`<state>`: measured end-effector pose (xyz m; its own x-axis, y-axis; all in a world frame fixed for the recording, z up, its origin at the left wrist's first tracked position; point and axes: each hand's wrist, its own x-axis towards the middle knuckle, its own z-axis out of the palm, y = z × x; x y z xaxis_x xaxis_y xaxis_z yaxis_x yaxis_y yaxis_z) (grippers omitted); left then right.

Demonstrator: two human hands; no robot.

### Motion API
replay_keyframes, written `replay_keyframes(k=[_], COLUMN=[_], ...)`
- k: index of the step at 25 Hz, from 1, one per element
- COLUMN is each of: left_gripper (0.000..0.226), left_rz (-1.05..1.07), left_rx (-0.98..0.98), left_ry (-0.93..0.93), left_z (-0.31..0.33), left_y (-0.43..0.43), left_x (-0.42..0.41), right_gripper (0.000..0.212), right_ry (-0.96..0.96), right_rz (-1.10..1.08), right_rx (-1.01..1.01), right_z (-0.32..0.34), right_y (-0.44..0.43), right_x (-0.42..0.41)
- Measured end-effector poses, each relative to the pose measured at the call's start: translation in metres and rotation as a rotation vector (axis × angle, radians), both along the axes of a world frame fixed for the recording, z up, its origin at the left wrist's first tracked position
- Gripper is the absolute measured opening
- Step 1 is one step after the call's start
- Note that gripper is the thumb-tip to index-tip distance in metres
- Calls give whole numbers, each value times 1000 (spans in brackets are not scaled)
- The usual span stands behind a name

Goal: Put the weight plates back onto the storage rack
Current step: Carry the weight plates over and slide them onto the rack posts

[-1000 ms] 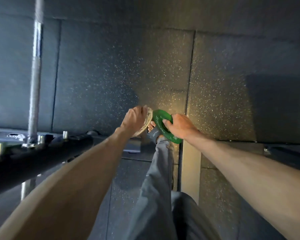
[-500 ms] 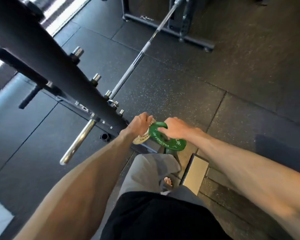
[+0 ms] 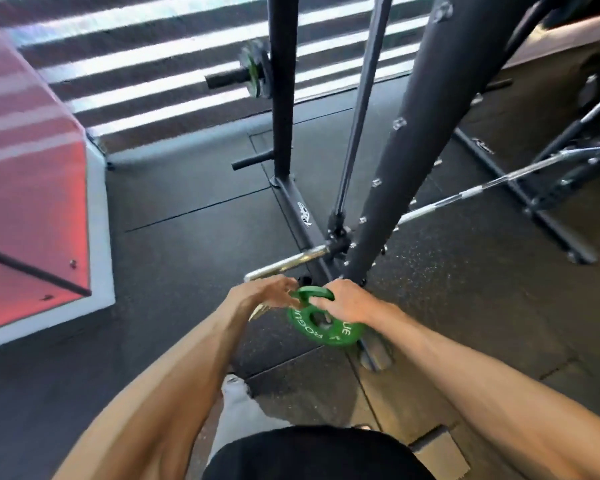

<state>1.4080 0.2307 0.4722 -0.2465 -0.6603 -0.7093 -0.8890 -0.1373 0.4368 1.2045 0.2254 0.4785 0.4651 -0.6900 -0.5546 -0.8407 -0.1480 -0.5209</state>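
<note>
Clamping the green plate (image 3: pixel 305 329) in the right hand (image 3: pixel 347 303), fingers curled over its upper edge, carrying it tilted and clear of the floor (image 3: pixel 187 237), just ahead of the body. Gripping a pale plate (image 3: pixel 257 312) in the left hand (image 3: pixel 267 295), fingers curled round it, showing only a sliver of edge beneath the palm. Keeping both hands close together, near the foot of a thick dark upright (image 3: pixel 395 161) and the chrome end of a barbell (image 3: pixel 284 265). Noting a further green rim above the right fingers; unable to tell whether it is a separate plate. Facing the storage rack (image 3: pixel 282 98) beyond, well apart from the hands, with an upper peg already carrying a stored green plate (image 3: pixel 255 69) and a bare peg (image 3: pixel 252 163) lower down. Judging the step as carrying, nothing yet racked from this load. Needing next to close on the post, lift one plate, line its centre hole with a peg and slide it on, probably one hand at a time. Comparing with half a second earlier: still holding the same plates in the same hands, now looking at the rack post instead of along the barbell.
</note>
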Motion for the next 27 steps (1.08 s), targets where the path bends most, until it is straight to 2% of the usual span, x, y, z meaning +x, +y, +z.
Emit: replay_keyframes(k=[3, 5, 7, 11, 15, 21, 27], left_gripper=[44, 35, 37, 45, 36, 42, 43], left_rz=[111, 118, 137, 152, 184, 230, 162], left_rx=[1, -4, -18, -113, -147, -209, -242], left_ry=[91, 89, 93, 130, 172, 160, 137], left_z=[1, 1, 1, 15, 21, 21, 19], left_y=[-13, -26, -40, -73, -116, -215, -371], left_x=[79, 142, 204, 299, 359, 431, 500], right_gripper=[32, 35, 39, 33, 34, 29, 23], right_ry=[-30, -47, -18, -77, -63, -160, -220], right_rz=[45, 48, 45, -36, -119, -325, -475], right_rx=[-16, -31, -31, -71, -55, -56, -161], right_z=[5, 0, 5, 18, 10, -2, -4], right_y=[-21, -35, -49, -75, -112, -203, -339], right_x=[81, 143, 201, 291, 344, 411, 482])
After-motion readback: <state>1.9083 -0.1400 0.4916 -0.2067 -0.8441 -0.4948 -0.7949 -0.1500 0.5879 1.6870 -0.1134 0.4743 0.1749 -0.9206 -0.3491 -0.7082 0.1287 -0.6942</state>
